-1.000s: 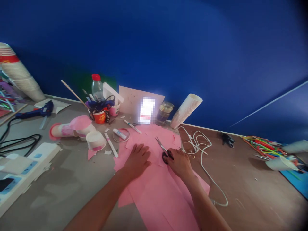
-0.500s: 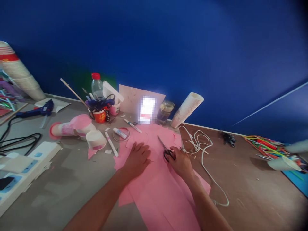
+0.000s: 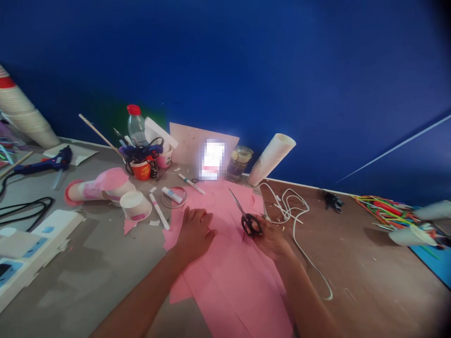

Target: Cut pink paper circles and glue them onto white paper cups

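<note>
Sheets of pink paper [image 3: 229, 281] lie spread on the table in front of me. My left hand [image 3: 193, 232] rests flat on the paper with its fingers spread. My right hand [image 3: 271, 239] grips the black handles of a pair of scissors [image 3: 244, 213], whose closed blades point up and away over the paper. A faint drawn circle shows on the pink sheet between the hands.
White paper cups [image 3: 134, 205] and pink-covered cups [image 3: 95, 188], a tape roll [image 3: 174, 197], markers [image 3: 192, 184], a tool cup [image 3: 141, 164], a water bottle [image 3: 135, 124], a jar [image 3: 239, 162], stacked cups [image 3: 271, 158], a white cable [image 3: 299, 220], a glue gun [image 3: 45, 162] and coloured straws [image 3: 384, 211] surround the paper.
My right hand has picked the scissors up off the paper and tilted them upward. The left hand has stayed pressed on the sheet.
</note>
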Tool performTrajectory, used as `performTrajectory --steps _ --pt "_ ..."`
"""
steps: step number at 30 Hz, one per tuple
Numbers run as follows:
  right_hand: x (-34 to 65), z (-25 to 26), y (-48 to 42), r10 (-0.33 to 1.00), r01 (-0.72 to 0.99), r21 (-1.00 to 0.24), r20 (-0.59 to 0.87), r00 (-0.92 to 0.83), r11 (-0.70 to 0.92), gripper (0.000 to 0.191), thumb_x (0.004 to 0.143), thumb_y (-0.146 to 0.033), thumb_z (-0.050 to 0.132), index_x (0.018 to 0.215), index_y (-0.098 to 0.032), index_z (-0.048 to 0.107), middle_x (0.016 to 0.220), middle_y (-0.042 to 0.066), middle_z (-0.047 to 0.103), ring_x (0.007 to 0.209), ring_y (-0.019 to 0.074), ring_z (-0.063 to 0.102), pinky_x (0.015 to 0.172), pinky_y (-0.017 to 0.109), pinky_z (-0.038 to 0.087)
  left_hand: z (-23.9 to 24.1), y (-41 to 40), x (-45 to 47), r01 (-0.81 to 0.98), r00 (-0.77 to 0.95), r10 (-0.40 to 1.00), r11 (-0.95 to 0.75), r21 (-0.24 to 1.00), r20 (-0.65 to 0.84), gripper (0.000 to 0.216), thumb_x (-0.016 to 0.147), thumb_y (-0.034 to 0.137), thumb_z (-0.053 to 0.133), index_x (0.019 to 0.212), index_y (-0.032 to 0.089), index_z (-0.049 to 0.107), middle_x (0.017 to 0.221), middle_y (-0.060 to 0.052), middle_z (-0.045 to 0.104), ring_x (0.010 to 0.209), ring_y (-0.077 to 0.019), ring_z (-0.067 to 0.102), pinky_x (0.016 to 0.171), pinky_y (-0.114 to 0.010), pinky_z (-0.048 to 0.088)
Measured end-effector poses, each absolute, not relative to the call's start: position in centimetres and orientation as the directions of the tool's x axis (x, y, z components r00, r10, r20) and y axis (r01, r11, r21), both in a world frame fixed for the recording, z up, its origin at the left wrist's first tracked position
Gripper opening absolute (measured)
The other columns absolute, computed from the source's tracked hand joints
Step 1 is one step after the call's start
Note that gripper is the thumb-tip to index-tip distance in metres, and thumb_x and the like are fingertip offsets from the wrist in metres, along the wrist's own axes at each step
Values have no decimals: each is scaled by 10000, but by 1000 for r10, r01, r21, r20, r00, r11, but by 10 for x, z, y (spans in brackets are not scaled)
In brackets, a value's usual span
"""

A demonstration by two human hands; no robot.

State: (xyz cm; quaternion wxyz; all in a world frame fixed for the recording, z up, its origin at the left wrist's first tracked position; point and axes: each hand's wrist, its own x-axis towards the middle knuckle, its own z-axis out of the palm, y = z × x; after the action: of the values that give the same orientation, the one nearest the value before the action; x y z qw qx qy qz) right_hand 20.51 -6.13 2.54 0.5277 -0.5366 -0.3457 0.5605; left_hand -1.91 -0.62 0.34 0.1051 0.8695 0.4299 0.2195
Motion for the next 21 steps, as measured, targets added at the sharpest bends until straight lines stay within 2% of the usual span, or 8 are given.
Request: performTrajectory --steps 3,7,9,12,14,16,18,21 --pt "207 30 -65 978 -379 -902 -207 -38 -206 364 593 -442 766 844 -214 634 700 6 549 621 133 480 570 262 384 5 -6 -20 734 504 812 -583 350 296 294 799 396 529 1005 190 568 968 -78 542 968 -255 458 1021 -509 220" --pt "204 33 -69 964 -306 -921 -192 -184 -242 490 620 -412 760 1022 -185 596 698 18 584 649 146 520 599 273 397 7 -4 -20 800 447 856 -513 313 260 325 829 450 475 963 167 565 910 -88 529 935 -267 451 951 -479 288" --pt "200 31 -70 976 -167 -966 -177 -130 -198 474 676 -378 714 1076 -185 547 763 41 627 701 162 561 629 285 420 7 -3 -20 825 425 876 -478 302 227 322 827 452 480 932 160 565 904 -95 521 932 -272 449 915 -460 311" --pt "191 22 -70 992 230 -967 -93 86 -111 391 760 -270 588 1133 -210 489 933 69 666 765 170 600 659 290 455 5 -2 -19 835 409 889 -455 310 203 312 799 431 534 949 160 567 920 -99 513 951 -281 439 903 -451 310" --pt "187 15 -69 988 531 -845 21 155 -65 398 762 -180 511 1156 -222 486 1013 67 668 762 168 613 680 292 466 3 -2 -18 827 405 891 -452 333 203 309 783 402 563 983 167 567 942 -98 510 963 -281 433 904 -449 305" --pt "184 11 -68 987 738 -674 109 121 -16 438 740 -114 459 1163 -219 498 997 57 678 763 176 624 702 291 468 1 -1 -17 818 397 896 -445 366 202 292 774 373 578 991 179 577 966 -98 510 971 -276 431 899 -443 306" --pt "182 9 -67 988 843 -537 143 54 32 458 726 -89 438 1164 -207 504 898 48 693 762 191 633 696 284 467 -1 -1 -17 809 385 902 -432 399 196 265 771 347 584 982 188 596 988 -96 520 986 -271 434 897 -436 306" --pt "180 9 -66 992 894 -442 128 -19 74 452 744 -100 440 1183 -195 489 791 37 693 728 200 641 662 269 463 -2 -2 -15 786 391 902 -432 443 186 221 772 321 585 959 209 619 1011 -78 558 996 -260 456 904 -436 293"
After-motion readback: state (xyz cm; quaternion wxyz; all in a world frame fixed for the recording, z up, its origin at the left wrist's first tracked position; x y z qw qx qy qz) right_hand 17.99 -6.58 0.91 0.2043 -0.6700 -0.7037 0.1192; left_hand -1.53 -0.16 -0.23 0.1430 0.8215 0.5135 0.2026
